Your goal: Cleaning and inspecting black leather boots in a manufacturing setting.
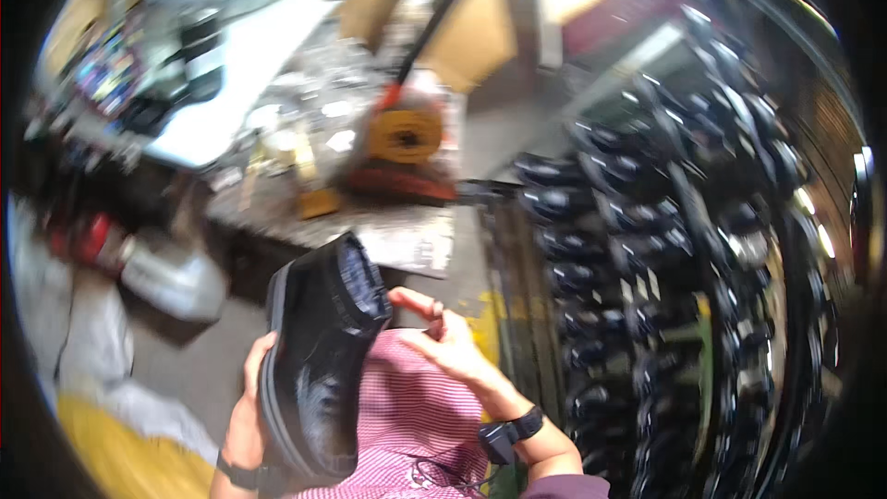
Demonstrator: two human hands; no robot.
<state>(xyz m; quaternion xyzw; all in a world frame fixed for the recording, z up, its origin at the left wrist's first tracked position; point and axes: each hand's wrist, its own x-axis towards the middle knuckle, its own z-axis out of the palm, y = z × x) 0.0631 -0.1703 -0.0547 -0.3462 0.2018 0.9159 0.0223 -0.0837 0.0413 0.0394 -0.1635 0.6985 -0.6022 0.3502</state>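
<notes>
Below my chin, over my lap: both my hands meet at one black shoe, with the picture blurred throughout.
Left hand (pixel 248 407): my forearm enters from the lower edge, a dark band at the wrist; the fingers are wrapped around the sole side of the black shoe (pixel 319 360), gripping it from the left.
Right hand (pixel 443 337): raised just right of the shoe's opening, fingers loosely curled, thumb pointing left toward the collar; I cannot tell whether it touches the shoe or pinches something small. A dark watch-like strap sits on that wrist.
Shoe position: held tilted, opening uppermost and toe down toward me, resting against my red-and-white checked garment (pixel 416 425).
Shoe appearance: glossy black upper, thick dark sole with a visible edge line, bluish-grey lining inside the opening.
Right of me: rack (pixel 665 249) stacked with many similar dark shoes in rows.
Ahead of me: cluttered workbench (pixel 407 240) bearing a yellow spool (pixel 404 134) on a red base.
</notes>
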